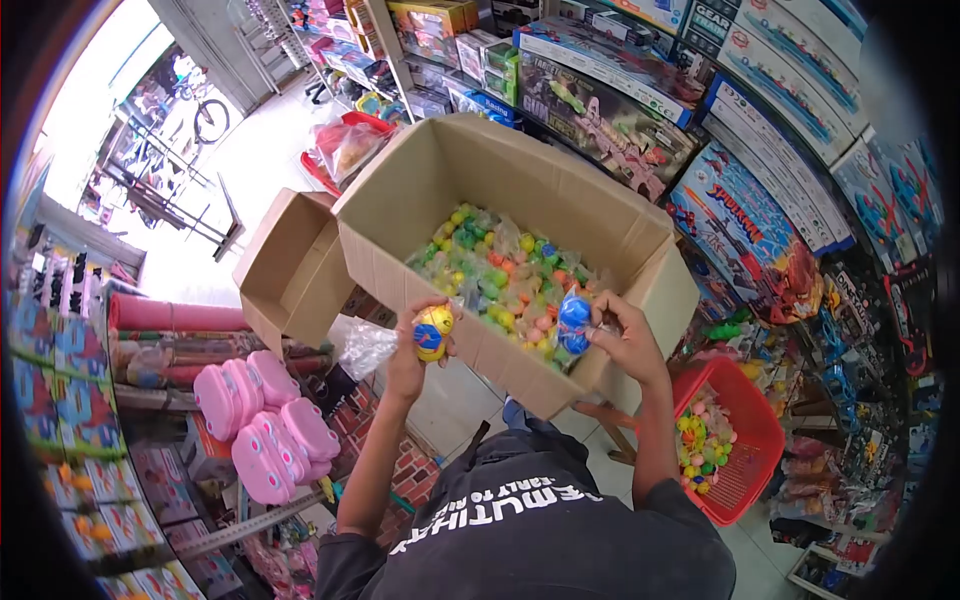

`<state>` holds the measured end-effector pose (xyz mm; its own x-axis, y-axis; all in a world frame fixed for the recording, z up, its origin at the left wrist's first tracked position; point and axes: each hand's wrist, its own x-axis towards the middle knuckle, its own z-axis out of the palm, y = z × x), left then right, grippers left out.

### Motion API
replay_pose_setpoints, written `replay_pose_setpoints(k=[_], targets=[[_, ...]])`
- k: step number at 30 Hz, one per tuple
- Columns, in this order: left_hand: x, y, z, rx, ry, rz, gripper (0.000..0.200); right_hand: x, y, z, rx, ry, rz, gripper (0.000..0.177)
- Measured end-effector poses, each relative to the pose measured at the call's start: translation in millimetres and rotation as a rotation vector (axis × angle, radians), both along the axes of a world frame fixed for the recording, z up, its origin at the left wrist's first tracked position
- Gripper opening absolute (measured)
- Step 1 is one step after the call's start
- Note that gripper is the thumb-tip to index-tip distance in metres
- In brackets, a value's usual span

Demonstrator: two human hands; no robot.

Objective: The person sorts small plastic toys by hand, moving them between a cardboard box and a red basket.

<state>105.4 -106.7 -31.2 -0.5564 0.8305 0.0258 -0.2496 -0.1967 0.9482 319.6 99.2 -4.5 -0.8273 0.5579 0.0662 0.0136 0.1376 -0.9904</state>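
My left hand (pixel 406 358) is closed around a small yellow toy (pixel 436 334) with a blue and red marking, at the near left edge of the large cardboard box (pixel 400 215). A crumpled clear plastic bag (pixel 363 346) hangs beside that wrist. Over the box's near right part, my right hand (pixel 632 342) pinches a small blue toy (pixel 573 322) in clear wrapping. Inside the box lie many small wrapped toys (pixel 495 275) in yellow, green, orange and blue.
A smaller open cardboard box (pixel 283 262) stands on the left. Pink cases (pixel 270 415) are piled lower left. On the right, a red basket (pixel 752 440) holds more small colourful toys. Shelves of boxed toys (pixel 600 125) line the back and right. Tiled floor (pixel 262 150) leads toward a bicycle (pixel 210 120).
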Motion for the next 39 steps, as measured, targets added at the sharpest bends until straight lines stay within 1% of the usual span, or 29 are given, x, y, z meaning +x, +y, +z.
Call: replay_pose_setpoints(k=[2, 3, 4, 6, 7, 8, 9, 12, 14, 15, 16, 17, 18, 19, 20, 22, 23, 24, 26, 28, 30, 32, 33, 35, 36, 37, 38, 39], targets=[[-23.1, 18.3, 4.3, 0.045, 0.016, 0.020, 0.055, -11.7, 15.0, 2.5, 0.048, -0.100, 0.110, 0.014], [-33.8, 28.9, 4.0, 0.033, 0.059, 0.069, 0.058, -19.0, 22.5, 1.0, 0.105, -0.099, 0.143, 0.014], [-42.9, 37.7, 6.0, 0.025, 0.050, 0.070, 0.058, -25.4, 29.3, -0.8, 0.096, -0.108, 0.145, 0.014], [-58.7, 51.7, 10.5, -0.007, 0.073, 0.132, 0.059, -35.2, 40.0, -3.7, 0.211, -0.230, 0.219, 0.015], [-69.0, 56.4, 7.0, -0.027, 0.084, 0.130, 0.060, -38.4, 44.5, -4.0, 0.206, -0.239, 0.219, 0.015], [-76.1, 62.2, 4.9, -0.030, 0.077, 0.128, 0.060, -40.9, 48.9, -4.1, 0.278, -0.254, 0.246, 0.016], [-84.0, 66.6, 3.5, -0.038, 0.077, 0.110, 0.061, -44.4, 52.2, -4.7, 0.349, -0.264, 0.273, 0.017], [-110.1, 78.8, 9.9, -0.112, 0.075, 0.071, 0.064, -52.1, 59.4, -8.2, 0.333, -0.316, 0.332, 0.019], [-127.9, 92.4, 13.6, -0.146, 0.151, -0.033, 0.065, -61.2, 61.1, -6.4, 0.313, -0.335, 0.328, 0.020], [-140.3, 98.3, 12.2, -0.182, 0.216, -0.076, 0.065, -66.6, 62.5, -3.0, 0.301, -0.382, 0.368, 0.019], [-150.5, 106.6, 11.0, -0.183, 0.203, -0.096, 0.065, -72.3, 64.9, -1.7, 0.288, -0.434, 0.411, 0.019], [-160.8, 114.8, 11.4, -0.199, 0.281, -0.141, 0.065, -78.9, 67.8, -3.2, 0.277, -0.452, 0.399, 0.019], [-171.8, 122.4, 12.4, -0.214, 0.359, -0.184, 0.066, -86.7, 71.3, -5.7, 0.330, -0.471, 0.439, 0.020], [-180.8, 127.1, 15.3, -0.182, 0.402, -0.192, 0.057, -94.7, 71.3, -9.5, 0.373, -0.490, 0.484, 0.021], [-188.3, 128.8, 17.2, -0.201, 0.381, -0.211, 0.057, -104.3, 69.2, -13.3, 0.342, -0.505, 0.481, 0.021], [-210.4, 142.8, 23.8, -0.284, 0.356, -0.318, 0.046, -130.4, 72.7, -15.1, 0.351, -0.454, 0.430, 0.025], [-221.0, 150.4, 20.2, -0.213, 0.370, -0.336, 0.038, -140.8, 75.1, -27.5, 0.412, -0.507, 0.414, 0.028], [-228.8, 155.1, 17.7, -0.205, 0.353, -0.361, 0.038, -154.1, 76.6, -27.3, 0.402, -0.530, 0.397, 0.028], [-244.9, 159.6, 16.6, -0.246, 0.363, -0.410, 0.035, -195.3, 79.5, -27.7, 0.152, -0.601, 0.369, 0.031], [-253.5, 162.9, 19.1, -0.239, 0.370, -0.441, 0.034, -225.8, 88.3, -66.0, 0.238, -0.481, 0.405, 0.037], [-263.6, 170.2, 19.9, -0.215, 0.386, -0.469, 0.032, -255.5, 91.1, -113.3, 0.312, -0.496, 0.341, 0.042], [-273.2, 177.0, 14.1, -0.177, 0.457, -0.538, 0.030, -282.7, 96.9, -154.7, 0.412, -0.546, 0.414, 0.043], [-275.7, 179.4, 8.2, -0.169, 0.454, -0.545, 0.030, -292.9, 93.3, -171.2, 0.414, -0.554, 0.406, 0.043], [-277.3, 185.2, -4.7, -0.192, 0.253, -0.599, 0.031, -310.5, 85.7, -201.3, 0.667, -0.713, 0.331, 0.038], [-277.1, 186.4, -6.1, -0.187, 0.255, -0.600, 0.031, -315.8, 81.6, -224.7, 0.672, -0.714, 0.328, 0.038], [-276.8, 188.1, -6.0, -0.219, 0.198, -0.625, 0.031, -321.2, 77.8, -249.6, 0.646, -0.779, 0.263, 0.037], [-276.4, 189.1, -6.9, -0.253, 0.141, -0.651, 0.032, -326.2, 71.7, -261.2, 0.617, -0.842, 0.197, 0.036], [-276.2, 190.0, -10.5, -0.292, 0.106, -0.682, 0.032, -331.7, 61.0, -224.0, 0.541, -1.003, 0.254, 0.039]])
